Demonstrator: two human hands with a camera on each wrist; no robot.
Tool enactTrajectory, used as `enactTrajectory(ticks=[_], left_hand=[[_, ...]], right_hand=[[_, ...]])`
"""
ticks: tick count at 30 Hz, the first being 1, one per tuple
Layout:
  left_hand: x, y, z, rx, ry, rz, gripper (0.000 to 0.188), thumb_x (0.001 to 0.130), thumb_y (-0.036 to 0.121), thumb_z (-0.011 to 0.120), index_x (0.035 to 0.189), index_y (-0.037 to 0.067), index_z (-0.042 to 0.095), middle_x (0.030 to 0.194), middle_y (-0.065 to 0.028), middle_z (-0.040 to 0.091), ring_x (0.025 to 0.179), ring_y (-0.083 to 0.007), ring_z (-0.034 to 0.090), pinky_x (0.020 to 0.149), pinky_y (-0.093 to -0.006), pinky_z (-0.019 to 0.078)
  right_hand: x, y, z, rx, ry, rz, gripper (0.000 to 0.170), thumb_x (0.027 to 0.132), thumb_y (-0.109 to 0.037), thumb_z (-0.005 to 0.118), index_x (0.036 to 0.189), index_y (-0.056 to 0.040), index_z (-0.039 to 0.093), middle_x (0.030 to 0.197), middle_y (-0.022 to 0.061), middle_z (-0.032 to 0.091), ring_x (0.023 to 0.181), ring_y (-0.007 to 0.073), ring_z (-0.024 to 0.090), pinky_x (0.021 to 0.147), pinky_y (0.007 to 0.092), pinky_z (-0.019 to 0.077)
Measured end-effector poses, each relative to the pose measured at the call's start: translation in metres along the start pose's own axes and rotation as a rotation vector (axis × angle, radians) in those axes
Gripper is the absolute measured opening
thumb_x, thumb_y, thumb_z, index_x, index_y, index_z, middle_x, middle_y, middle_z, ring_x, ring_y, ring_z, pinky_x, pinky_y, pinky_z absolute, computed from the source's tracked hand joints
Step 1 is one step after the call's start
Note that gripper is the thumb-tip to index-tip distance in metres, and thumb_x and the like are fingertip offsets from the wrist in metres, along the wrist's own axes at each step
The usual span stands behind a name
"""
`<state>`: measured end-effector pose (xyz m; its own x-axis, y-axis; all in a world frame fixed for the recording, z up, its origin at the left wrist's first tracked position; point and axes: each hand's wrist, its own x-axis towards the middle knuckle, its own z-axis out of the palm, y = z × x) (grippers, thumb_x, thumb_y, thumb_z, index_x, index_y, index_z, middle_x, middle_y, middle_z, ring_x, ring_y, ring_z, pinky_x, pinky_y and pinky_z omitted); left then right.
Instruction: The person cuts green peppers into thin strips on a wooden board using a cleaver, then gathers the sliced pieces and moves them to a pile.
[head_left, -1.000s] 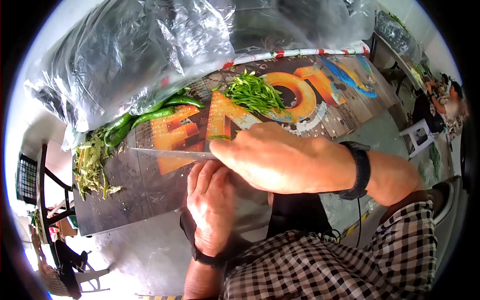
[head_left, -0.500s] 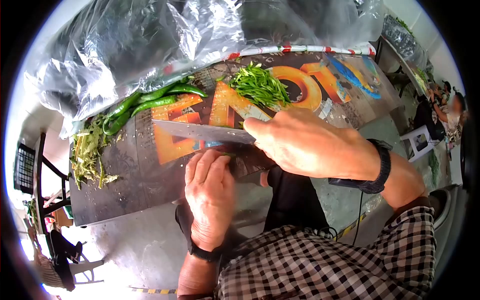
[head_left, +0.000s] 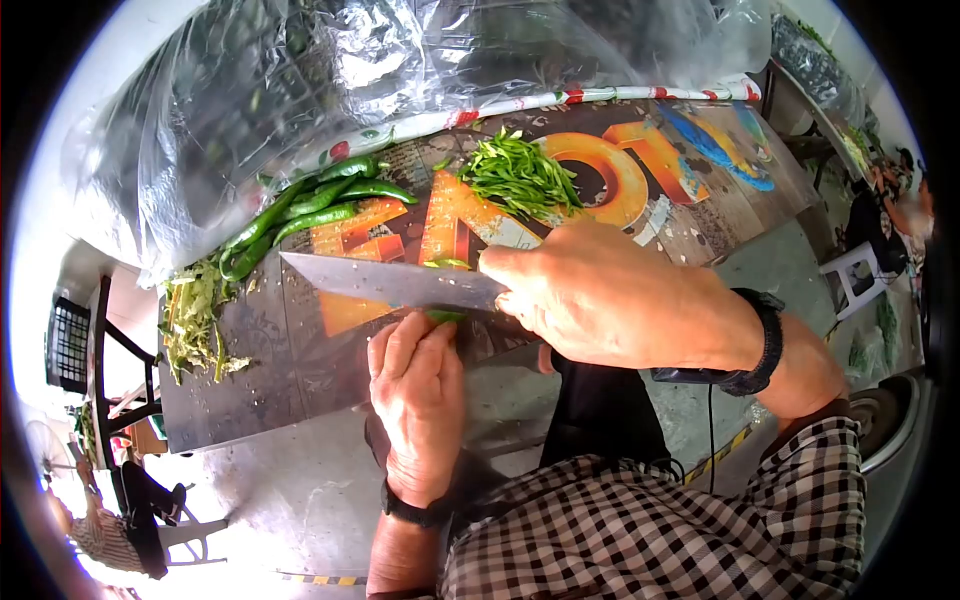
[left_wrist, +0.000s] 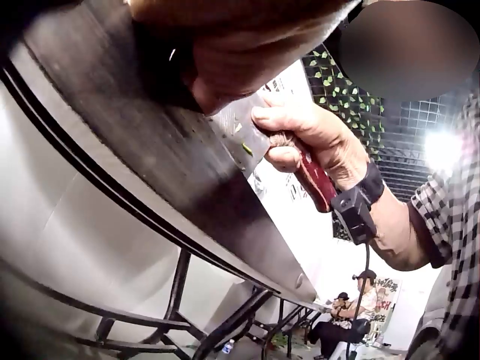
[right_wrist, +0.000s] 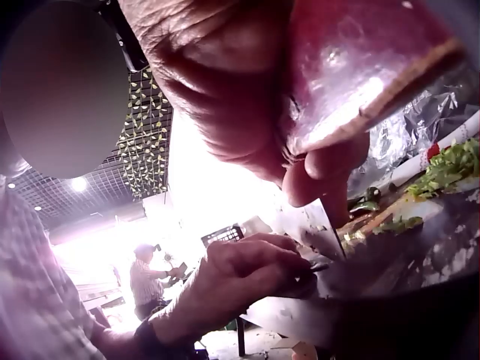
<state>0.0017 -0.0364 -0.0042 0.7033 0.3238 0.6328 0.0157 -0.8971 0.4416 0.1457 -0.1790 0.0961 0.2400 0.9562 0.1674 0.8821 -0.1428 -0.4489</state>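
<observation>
My right hand (head_left: pixel 620 295) grips a kitchen knife (head_left: pixel 390 280) by its red handle (left_wrist: pixel 316 184), which shows in the left wrist view. Its broad blade points left, just above and beyond my left fingertips in the head view. With bent fingers, my left hand (head_left: pixel 418 385) holds a piece of green pepper (head_left: pixel 445 316) near the table's front edge, mostly hidden under the fingers. A few cut slices (head_left: pixel 446 263) lie beyond the blade. Farther back is a heap of green pepper strips (head_left: pixel 520 175). Several whole green peppers (head_left: pixel 315 212) lie at the left.
Pale green scraps (head_left: pixel 192 318) lie at the left end of the printed tabletop (head_left: pixel 260 395). Clear plastic sheeting (head_left: pixel 300 90) bulges along the far edge. A white stool (head_left: pixel 852 278) and a seated person are at the right; another person is at the far left.
The knife has lifted away from the left fingertips, and its blade face now shows more. The right hand moved slightly right; the left hand stays nearly in place, with the green piece now visible.
</observation>
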Motion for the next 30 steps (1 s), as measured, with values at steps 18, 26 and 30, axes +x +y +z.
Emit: enactTrajectory(ticks=[18,26,30], left_hand=[[0.001,-0.005,-0.005,-0.019,-0.045,-0.015,0.022,0.072,-0.007,0.068,0.093,0.001,0.071,0.105,-0.0109,0.067,0.102,-0.0323,0.061,0.090,-0.0406,0.0508],[0.001,-0.003,-0.004,-0.059,-0.020,-0.047,0.022,0.073,-0.007,0.069,0.093,0.002,0.071,0.105,-0.0103,0.066,0.103,-0.0320,0.061,0.090,-0.0406,0.0514],[0.000,-0.007,-0.004,-0.074,-0.014,-0.044,0.018,0.076,-0.004,0.067,0.092,0.003,0.071,0.104,-0.0102,0.066,0.103,-0.0329,0.061,0.090,-0.0412,0.0517]], right_hand=[[0.007,-0.007,0.006,-0.073,-0.089,-0.034,0.013,0.086,-0.004,0.061,0.088,0.0005,0.049,0.062,0.0203,0.059,0.061,0.0420,0.063,0.053,0.0487,0.0478],[0.042,-0.005,0.013,-0.058,-0.139,-0.135,0.011,0.086,-0.004,0.059,0.087,0.0020,0.050,0.062,0.0206,0.058,0.059,0.0403,0.061,0.052,0.0485,0.0467],[0.050,-0.005,0.018,-0.070,-0.109,-0.178,0.012,0.084,-0.005,0.060,0.088,0.0022,0.051,0.062,0.0187,0.058,0.061,0.0384,0.063,0.054,0.0464,0.0484]])
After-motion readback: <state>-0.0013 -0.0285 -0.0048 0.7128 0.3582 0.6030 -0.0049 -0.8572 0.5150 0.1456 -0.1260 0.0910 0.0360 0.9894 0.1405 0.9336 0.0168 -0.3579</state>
